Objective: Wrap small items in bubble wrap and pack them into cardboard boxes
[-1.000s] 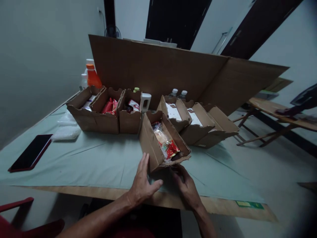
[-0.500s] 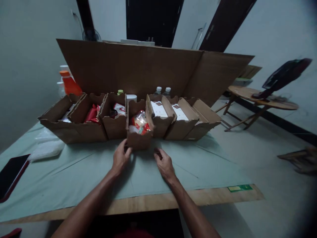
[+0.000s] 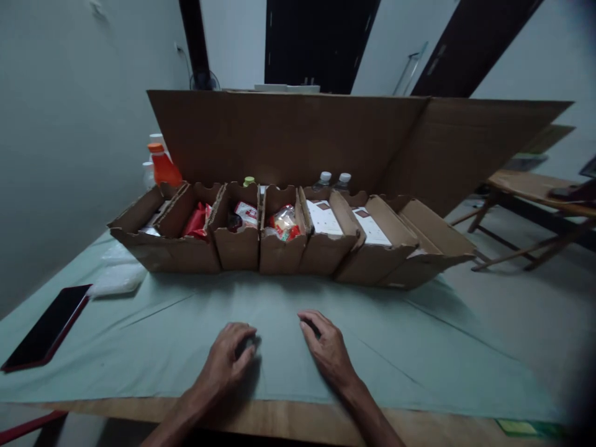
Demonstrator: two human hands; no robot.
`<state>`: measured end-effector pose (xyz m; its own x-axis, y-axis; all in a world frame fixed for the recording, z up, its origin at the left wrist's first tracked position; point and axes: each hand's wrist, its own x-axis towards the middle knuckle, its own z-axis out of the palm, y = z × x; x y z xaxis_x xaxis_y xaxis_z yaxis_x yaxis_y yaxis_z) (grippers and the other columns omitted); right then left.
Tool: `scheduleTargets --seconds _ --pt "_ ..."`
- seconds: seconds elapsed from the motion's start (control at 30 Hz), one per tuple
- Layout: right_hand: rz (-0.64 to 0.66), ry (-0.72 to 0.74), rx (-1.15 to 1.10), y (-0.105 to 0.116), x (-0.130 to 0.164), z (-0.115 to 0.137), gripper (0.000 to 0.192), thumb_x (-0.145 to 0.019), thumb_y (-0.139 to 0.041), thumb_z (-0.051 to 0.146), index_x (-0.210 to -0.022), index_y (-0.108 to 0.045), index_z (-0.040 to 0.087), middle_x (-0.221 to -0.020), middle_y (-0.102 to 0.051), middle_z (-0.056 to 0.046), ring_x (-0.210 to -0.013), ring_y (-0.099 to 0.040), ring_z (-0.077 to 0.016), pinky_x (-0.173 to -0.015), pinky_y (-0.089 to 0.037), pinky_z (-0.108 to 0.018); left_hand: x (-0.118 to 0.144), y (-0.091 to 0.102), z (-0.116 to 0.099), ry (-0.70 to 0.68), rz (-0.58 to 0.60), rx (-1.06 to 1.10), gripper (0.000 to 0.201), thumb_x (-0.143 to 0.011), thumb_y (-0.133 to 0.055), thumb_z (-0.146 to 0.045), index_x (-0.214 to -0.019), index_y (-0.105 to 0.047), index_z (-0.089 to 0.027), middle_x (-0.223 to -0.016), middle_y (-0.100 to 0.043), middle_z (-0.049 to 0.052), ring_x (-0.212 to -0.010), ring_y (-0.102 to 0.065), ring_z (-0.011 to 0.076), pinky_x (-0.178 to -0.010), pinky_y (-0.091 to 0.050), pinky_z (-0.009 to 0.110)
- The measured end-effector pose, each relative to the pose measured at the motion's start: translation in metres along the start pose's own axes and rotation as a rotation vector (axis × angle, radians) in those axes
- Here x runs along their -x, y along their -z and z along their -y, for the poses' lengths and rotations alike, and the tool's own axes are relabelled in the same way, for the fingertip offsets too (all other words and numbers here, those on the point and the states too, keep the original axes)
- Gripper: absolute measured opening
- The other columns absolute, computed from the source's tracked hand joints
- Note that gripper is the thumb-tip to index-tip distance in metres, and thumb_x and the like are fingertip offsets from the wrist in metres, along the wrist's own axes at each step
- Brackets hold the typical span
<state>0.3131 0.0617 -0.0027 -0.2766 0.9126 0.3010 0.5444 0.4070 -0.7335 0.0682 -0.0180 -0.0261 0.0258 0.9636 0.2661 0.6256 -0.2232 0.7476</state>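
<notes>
My left hand (image 3: pixel 229 355) rests on the pale green cloth (image 3: pixel 279 298), thumb and curled fingers apart, holding nothing. Opposite it, my right hand (image 3: pixel 329 349) lies with its thumb apart from the bent fingers, also holding nothing. Beyond both hands stands a row of open cardboard bins. The middle bin (image 3: pixel 282 256) holds a clear packet with red and yellow print (image 3: pixel 285 222). To its left, one bin has a red-and-white packet (image 3: pixel 246 213) and another a red packet (image 3: pixel 198 220). White spotted boxes (image 3: pixel 325 217) stand in bins to the right.
A tall cardboard panel (image 3: pixel 288 136) rises behind the bins. Near the left wall are an orange bottle (image 3: pixel 165 167), clear plastic packaging (image 3: pixel 116 280) and a dark tablet-like device (image 3: pixel 49 326). White-capped bottles (image 3: pixel 343 180) peek over the bins. A wooden table (image 3: pixel 526 186) stands at right.
The middle bin has moved back into line with the other bins. Both hands have come away from it toward the table's near edge, and the view has turned left.
</notes>
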Motion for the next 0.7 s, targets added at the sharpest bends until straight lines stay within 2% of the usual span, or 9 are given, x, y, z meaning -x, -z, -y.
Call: scheduleTargets --seconds 0.07,0.17,0.23,0.3,0.33,0.4,0.5,0.6,0.7 --pt "0.058 0.037 -0.027 0.0 -0.021 0.029 0.024 -0.095 -0.051 0.028 -0.107 -0.071 0.022 -0.1 -0.077 -0.007 -0.091 -0.072 -0.0213 -0.085 -0.055 -0.034 0.021 -0.002 0.001 -0.077 -0.033 -0.003 0.026 -0.088 -0.061 -0.024 -0.111 -0.071 -0.022 -0.109 -0.075 0.011 -0.112 -0.067 0.0279 -0.094 -0.056 0.044" --pt "0.122 0.105 -0.01 -0.007 -0.073 0.088 0.038 -0.096 -0.048 0.024 -0.131 -0.062 0.021 -0.099 -0.076 -0.005 -0.086 -0.072 -0.0186 -0.082 -0.054 -0.028 0.042 -0.005 -0.002 -0.195 -0.062 0.014 0.029 -0.088 -0.062 -0.018 -0.116 -0.069 -0.025 -0.107 -0.076 0.009 -0.114 -0.067 0.0271 -0.096 -0.056 0.044" --pt "0.177 0.152 0.112 -0.018 -0.114 0.127 0.051 -0.096 -0.046 0.021 -0.148 -0.047 0.024 -0.099 -0.077 -0.004 -0.089 -0.073 -0.0196 -0.084 -0.053 -0.029 0.045 -0.004 -0.005 -0.221 -0.095 0.051 0.028 -0.089 -0.059 -0.015 -0.114 -0.068 -0.024 -0.102 -0.076 0.008 -0.106 -0.07 0.0246 -0.091 -0.058 0.04" --pt "0.241 0.156 0.328 -0.033 -0.15 0.158 0.061 -0.095 -0.048 0.022 -0.156 -0.035 0.024 -0.102 -0.077 -0.006 -0.092 -0.074 -0.0244 -0.084 -0.053 -0.033 0.044 -0.001 -0.008 -0.211 -0.143 0.096 0.024 -0.09 -0.056 -0.013 -0.109 -0.068 -0.023 -0.097 -0.076 0.007 -0.096 -0.071 0.0219 -0.084 -0.059 0.036" --pt "0.266 0.148 0.435 -0.04 -0.164 0.169 0.063 -0.095 -0.049 0.022 -0.156 -0.034 0.023 -0.104 -0.077 -0.009 -0.094 -0.074 -0.0269 -0.084 -0.054 -0.036 0.042 0.0 -0.009 -0.202 -0.168 0.114 0.023 -0.091 -0.056 -0.013 -0.107 -0.068 -0.023 -0.096 -0.076 0.007 -0.092 -0.072 0.0207 -0.082 -0.06 0.034" --pt "0.291 0.128 0.589 -0.054 -0.183 0.181 0.058 -0.093 -0.05 0.018 -0.15 -0.043 0.02 -0.107 -0.077 -0.013 -0.098 -0.073 -0.0302 -0.082 -0.054 -0.037 0.039 0.003 -0.011 -0.195 -0.206 0.141 0.021 -0.091 -0.055 -0.012 -0.104 -0.068 -0.023 -0.093 -0.076 0.006 -0.087 -0.071 0.0192 -0.077 -0.059 0.032" --pt "0.282 0.113 0.66 -0.066 -0.193 0.184 0.041 -0.093 -0.045 0.013 -0.131 -0.059 0.019 -0.108 -0.076 -0.016 -0.102 -0.072 -0.0304 -0.081 -0.054 -0.036 0.038 0.004 -0.012 -0.196 -0.248 0.186 0.02 -0.09 -0.055 -0.011 -0.099 -0.069 -0.022 -0.088 -0.075 0.005 -0.082 -0.071 0.0179 -0.073 -0.059 0.029" --pt "0.269 0.111 0.675 -0.064 -0.192 0.184 0.036 -0.096 -0.041 0.015 -0.126 -0.062 0.021 -0.111 -0.075 -0.015 -0.104 -0.072 -0.0287 -0.082 -0.052 -0.034 0.039 0.003 -0.012 -0.171 -0.267 0.236 0.019 -0.09 -0.055 -0.012 -0.095 -0.069 -0.022 -0.085 -0.075 0.004 -0.079 -0.071 0.0172 -0.07 -0.059 0.028" --pt "0.275 0.116 0.683 -0.053 -0.175 0.19 0.034 -0.096 -0.041 0.016 -0.121 -0.064 0.019 -0.113 -0.075 -0.015 -0.104 -0.072 -0.0271 -0.081 -0.05 -0.032 0.044 0.006 -0.008 -0.133 -0.358 0.235 0.02 -0.091 -0.054 -0.014 -0.101 -0.07 -0.022 -0.093 -0.075 0.006 -0.088 -0.072 0.0185 -0.076 -0.06 0.029"
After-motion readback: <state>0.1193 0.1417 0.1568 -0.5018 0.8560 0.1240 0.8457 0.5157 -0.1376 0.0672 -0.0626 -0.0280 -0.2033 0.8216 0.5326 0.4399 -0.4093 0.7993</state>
